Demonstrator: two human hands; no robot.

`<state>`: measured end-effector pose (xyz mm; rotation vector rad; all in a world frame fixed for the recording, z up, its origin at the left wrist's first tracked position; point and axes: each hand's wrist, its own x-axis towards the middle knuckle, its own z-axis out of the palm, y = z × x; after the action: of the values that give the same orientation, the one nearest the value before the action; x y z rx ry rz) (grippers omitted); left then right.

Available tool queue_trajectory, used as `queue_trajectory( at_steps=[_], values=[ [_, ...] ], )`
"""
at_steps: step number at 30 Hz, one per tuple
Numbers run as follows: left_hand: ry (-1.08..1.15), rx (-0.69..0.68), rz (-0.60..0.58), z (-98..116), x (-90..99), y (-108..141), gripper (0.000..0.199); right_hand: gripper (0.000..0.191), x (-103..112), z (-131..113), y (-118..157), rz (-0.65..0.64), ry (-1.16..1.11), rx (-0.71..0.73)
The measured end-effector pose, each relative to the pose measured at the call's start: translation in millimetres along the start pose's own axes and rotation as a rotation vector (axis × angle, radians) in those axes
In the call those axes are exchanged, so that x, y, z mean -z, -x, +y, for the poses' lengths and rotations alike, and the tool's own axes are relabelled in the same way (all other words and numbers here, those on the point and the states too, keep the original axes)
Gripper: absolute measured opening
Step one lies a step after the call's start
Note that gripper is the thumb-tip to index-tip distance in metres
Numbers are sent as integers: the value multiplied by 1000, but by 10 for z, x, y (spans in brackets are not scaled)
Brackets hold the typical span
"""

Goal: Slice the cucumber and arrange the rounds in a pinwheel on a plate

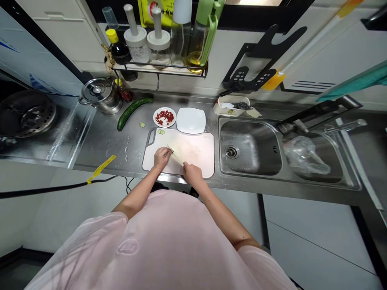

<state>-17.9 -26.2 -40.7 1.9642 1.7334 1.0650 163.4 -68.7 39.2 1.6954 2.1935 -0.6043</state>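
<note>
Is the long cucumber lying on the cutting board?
No, the cucumber lies on the steel counter behind the white cutting board.

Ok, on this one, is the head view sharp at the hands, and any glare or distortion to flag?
Head view: the left hand and right hand are reasonably sharp; light glares on the stainless steel sink and worktop; wide-angle distortion bows the counter edges toward the frame's sides.

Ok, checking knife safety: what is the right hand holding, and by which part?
The right hand grips a thin knife at its rear end, likely the handle, hidden in the fist; the blade points toward the left hand.
</note>
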Motion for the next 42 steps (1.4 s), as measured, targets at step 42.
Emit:
queue_trajectory(
  at_steps=[42],
  values=[
    [82, 9, 3, -62, -28, 0, 15, 23, 54, -134, -257, 0, -23, 72]
  ],
)
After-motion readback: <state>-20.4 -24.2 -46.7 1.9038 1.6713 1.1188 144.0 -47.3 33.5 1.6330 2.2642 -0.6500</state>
